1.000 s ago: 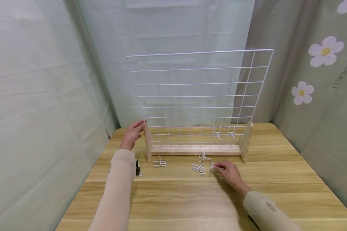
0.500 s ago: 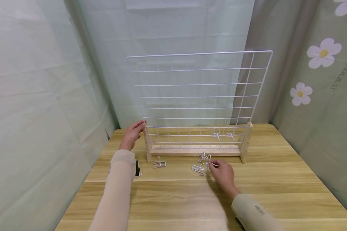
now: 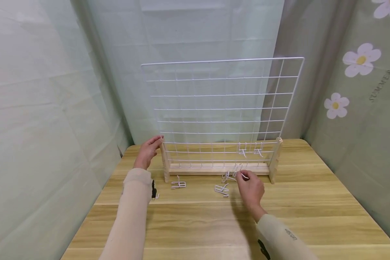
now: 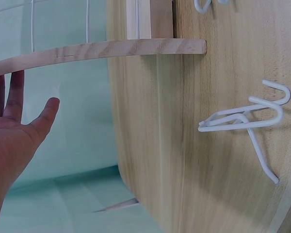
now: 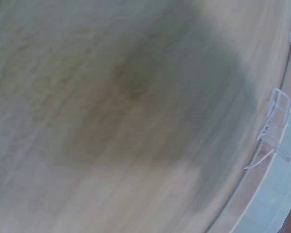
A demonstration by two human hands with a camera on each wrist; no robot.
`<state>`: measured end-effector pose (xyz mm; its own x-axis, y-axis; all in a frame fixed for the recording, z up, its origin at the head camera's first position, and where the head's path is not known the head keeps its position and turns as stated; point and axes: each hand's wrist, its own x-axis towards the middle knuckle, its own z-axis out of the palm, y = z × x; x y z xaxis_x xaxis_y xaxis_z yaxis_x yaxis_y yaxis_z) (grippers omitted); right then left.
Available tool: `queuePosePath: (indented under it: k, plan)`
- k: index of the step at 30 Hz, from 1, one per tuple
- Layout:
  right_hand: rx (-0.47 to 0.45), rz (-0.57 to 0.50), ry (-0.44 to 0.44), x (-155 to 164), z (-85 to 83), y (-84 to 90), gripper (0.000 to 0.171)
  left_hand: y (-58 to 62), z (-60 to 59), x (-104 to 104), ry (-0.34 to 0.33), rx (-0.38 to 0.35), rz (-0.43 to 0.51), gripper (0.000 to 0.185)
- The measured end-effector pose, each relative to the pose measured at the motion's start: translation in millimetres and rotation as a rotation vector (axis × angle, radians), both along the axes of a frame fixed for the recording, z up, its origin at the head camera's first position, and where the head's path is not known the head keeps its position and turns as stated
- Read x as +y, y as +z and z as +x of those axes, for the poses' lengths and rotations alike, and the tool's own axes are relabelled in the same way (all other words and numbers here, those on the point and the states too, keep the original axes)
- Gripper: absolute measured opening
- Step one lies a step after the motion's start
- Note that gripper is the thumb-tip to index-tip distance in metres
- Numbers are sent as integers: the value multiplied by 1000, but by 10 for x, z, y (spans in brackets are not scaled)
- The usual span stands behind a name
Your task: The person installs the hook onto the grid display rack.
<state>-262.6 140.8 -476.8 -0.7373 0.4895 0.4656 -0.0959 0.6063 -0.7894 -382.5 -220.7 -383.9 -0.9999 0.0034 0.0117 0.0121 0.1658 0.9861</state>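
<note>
Centre-left, the left hand (image 3: pixel 147 153) rests parted fingers on a wooden upright (image 3: pixel 165 162) (probably steadying it); right of centre, the right hand (image 3: pixel 251 189) pinches a white hook (image 3: pixel 237 168).

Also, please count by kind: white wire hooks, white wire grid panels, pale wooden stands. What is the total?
White wire hooks: 7 (2 hanging, 4 lying, 1 held)
White wire grid panel: 1
Pale wooden stand: 1
Total: 9

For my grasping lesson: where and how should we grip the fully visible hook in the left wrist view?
Likely pinch the hook mid-length across its paired wires, from above: it lies on the table with curled ends and a splayed prong.
</note>
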Motion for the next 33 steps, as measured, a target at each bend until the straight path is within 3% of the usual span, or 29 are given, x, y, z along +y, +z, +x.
queuePosePath:
  k: [18, 20, 23, 27, 33]
  plan:
    - [166, -78, -75, 64, -125, 499, 14, 27, 7, -5, 4, -33, 20, 49]
    - [169, -90, -78, 79, -142, 550, 14, 88, 57, 13, -5, -39, 24, 49]
    - [170, -106, -90, 112, -169, 614, 15, 85, 63, 12, -4, -34, 23, 49]
    - [180, -114, -127, 175, -209, 690, 16, 7, 6, -6, 8, -16, 15, 49]
    - [171, -105, -156, 271, -256, 777, 18, -3, -8, -8, 5, -5, 6, 49]
